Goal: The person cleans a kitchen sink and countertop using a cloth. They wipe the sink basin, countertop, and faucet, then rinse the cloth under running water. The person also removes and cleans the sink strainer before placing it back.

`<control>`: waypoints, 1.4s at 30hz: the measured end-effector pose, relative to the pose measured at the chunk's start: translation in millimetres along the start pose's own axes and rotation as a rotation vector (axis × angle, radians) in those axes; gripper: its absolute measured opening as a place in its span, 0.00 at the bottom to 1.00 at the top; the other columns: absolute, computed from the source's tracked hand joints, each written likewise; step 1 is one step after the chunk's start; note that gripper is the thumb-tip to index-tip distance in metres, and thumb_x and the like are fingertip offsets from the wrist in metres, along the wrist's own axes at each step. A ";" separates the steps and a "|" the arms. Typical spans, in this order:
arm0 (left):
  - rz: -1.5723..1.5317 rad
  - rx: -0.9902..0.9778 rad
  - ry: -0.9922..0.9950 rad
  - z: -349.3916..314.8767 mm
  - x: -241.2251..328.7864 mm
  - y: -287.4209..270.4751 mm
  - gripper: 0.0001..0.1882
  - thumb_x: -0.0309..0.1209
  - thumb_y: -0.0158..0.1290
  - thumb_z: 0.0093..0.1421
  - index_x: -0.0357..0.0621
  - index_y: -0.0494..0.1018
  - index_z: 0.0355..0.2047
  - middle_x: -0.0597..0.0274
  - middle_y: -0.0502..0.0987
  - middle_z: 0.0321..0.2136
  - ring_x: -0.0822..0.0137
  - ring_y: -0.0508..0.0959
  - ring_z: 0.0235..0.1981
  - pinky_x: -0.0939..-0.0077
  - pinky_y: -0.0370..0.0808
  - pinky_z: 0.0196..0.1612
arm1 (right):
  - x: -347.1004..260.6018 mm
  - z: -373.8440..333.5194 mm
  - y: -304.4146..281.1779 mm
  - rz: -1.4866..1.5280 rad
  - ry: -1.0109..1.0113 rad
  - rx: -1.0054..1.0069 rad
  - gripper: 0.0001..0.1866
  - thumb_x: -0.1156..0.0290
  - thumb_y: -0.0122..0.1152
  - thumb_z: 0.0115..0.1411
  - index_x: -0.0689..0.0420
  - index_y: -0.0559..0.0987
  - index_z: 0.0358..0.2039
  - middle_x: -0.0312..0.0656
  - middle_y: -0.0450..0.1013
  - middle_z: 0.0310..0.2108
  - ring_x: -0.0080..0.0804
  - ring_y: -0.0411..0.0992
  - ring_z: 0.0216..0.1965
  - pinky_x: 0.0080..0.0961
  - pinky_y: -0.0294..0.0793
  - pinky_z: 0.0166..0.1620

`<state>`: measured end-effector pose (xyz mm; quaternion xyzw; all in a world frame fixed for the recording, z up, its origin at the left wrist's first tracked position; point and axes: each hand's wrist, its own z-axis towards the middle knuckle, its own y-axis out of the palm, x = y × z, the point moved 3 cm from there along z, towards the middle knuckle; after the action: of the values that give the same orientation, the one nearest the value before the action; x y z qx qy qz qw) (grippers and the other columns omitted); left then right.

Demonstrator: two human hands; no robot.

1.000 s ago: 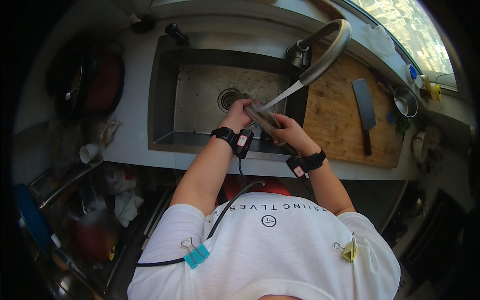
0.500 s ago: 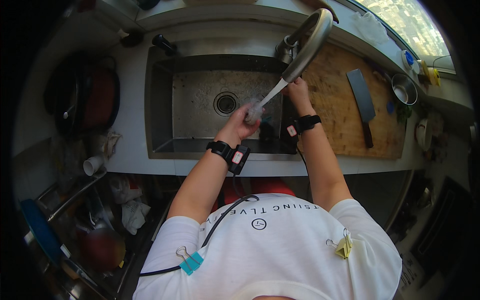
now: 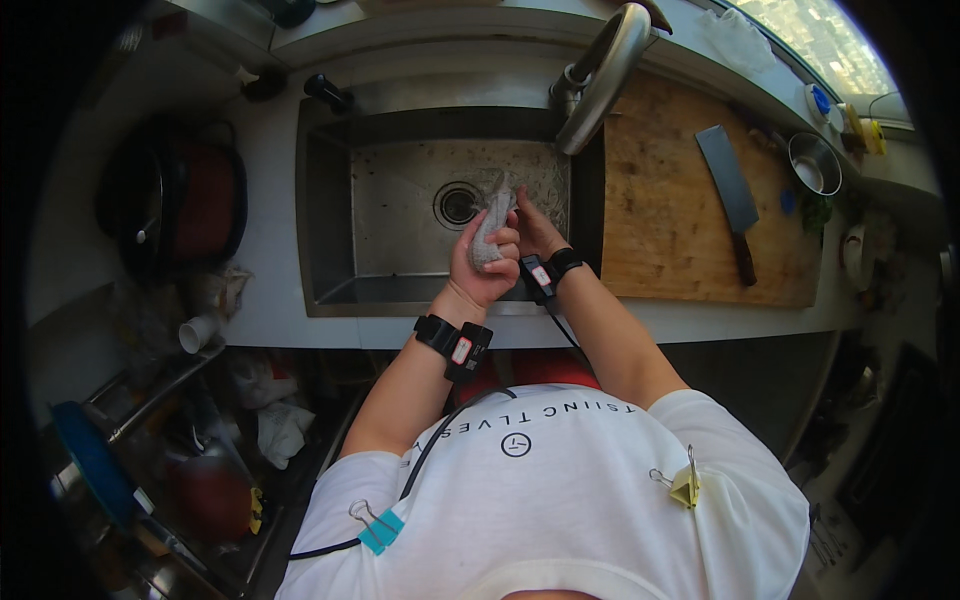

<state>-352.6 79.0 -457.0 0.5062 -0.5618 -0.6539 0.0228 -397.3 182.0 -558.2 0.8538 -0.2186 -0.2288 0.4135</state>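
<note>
Head cam shot, looking straight down: a grey wrung-up cloth (image 3: 492, 222) sits over the steel sink (image 3: 330, 200), just right of the drain (image 3: 458, 204). The left hand (image 3: 487, 267) has its grip curled tight around the lower part of the cloth, with the top end poking up out of the fist. The right hand (image 3: 535, 230) is pressed right against the cloth's far side, but whether its fingers are actually closed on it, I can't tell from this angle. Faucet (image 3: 598, 75) arcs over the sink's back right corner. Right of the sink on the tabletop there's a wooden cutting board (image 3: 660, 220) with a cleaver (image 3: 728, 195) lying on it. Left of the sink, a dark pot (image 3: 180, 205).
</note>
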 end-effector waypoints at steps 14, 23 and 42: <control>2.237 0.935 0.143 -2.6 57.0 -4.1 0.20 0.45 0.53 0.56 0.42 0.73 0.41 0.56 0.78 0.28 0.56 0.78 0.28 0.62 0.74 0.32 | -33.1 51.6 43.6 -1.336 -0.292 0.206 0.17 0.61 0.62 0.57 0.63 0.77 0.38 0.49 0.76 0.33 0.41 0.74 0.35 0.34 0.72 0.39; 2.867 1.017 -0.104 -7.5 62.0 1.6 0.18 0.41 0.49 0.57 0.38 0.73 0.39 0.42 0.78 0.34 0.42 0.77 0.38 0.52 0.74 0.39 | -16.4 63.7 45.1 -1.762 -0.388 0.263 0.21 0.61 0.59 0.57 0.64 0.75 0.46 0.59 0.75 0.39 0.56 0.73 0.41 0.42 0.73 0.42; 2.247 0.629 0.839 -78.2 100.5 -13.4 0.19 0.30 0.55 0.56 0.42 0.73 0.49 0.51 0.70 0.50 0.54 0.70 0.52 0.66 0.70 0.53 | -83.4 22.8 13.2 -1.734 -0.276 0.385 0.27 0.63 0.63 0.54 0.61 0.71 0.52 0.51 0.76 0.37 0.41 0.75 0.39 0.35 0.73 0.44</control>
<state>-340.5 -31.9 -519.9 -0.1022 -0.7658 0.1038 0.6263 -479.5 207.7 -542.7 0.7383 0.4202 -0.5207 -0.0846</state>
